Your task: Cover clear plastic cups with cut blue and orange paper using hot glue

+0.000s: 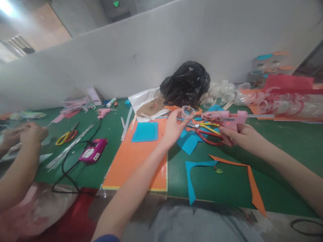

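Pinched in my left hand (174, 126) is a small clear plastic cup (188, 112), held up above the table. My right hand (234, 132) grips a pink hot glue gun (227, 117) by its handle, a glue stick poking out of its back end. Its nozzle points left toward the cup, and I cannot tell if they touch. Beneath the hands lie red-handled scissors (209, 137), yellow-handled scissors (209, 125) and blue paper pieces (188, 143). Square blue sheets (145, 131) rest on a stack of orange paper (131, 161) left of my left hand.
A black plastic bag (188, 84) stands by the wall, with clear cups (222, 89) beside it. Joined cups (282, 104) lie at right. Blue and orange offcuts (202, 164) lie in front. At left are a purple power strip (93, 151) and a co-worker's hands (32, 132).
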Demonstrator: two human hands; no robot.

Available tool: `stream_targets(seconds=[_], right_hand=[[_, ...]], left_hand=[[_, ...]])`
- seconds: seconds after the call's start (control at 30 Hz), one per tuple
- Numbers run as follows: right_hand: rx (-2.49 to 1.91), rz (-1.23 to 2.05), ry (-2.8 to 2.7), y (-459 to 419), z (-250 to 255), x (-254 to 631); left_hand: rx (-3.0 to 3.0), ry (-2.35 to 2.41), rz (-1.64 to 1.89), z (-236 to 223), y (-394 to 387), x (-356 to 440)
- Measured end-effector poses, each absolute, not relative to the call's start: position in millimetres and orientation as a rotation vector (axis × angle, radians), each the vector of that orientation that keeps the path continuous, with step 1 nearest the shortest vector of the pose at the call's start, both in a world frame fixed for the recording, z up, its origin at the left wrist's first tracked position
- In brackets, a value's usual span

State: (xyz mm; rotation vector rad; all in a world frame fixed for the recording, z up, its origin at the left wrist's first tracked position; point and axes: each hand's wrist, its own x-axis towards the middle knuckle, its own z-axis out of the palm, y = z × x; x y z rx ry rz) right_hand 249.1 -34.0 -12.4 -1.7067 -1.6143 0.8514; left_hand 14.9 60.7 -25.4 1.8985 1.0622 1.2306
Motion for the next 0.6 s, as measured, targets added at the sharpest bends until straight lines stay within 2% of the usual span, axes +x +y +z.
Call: stream_targets(seconds=[0.6], right_hand=[[-1.687, 0.870, -1.606, -33.5, -13.0, 250.0]], left_hand=[[1.921, 1.077, 1.223, -27.4, 62.8, 15.8]])
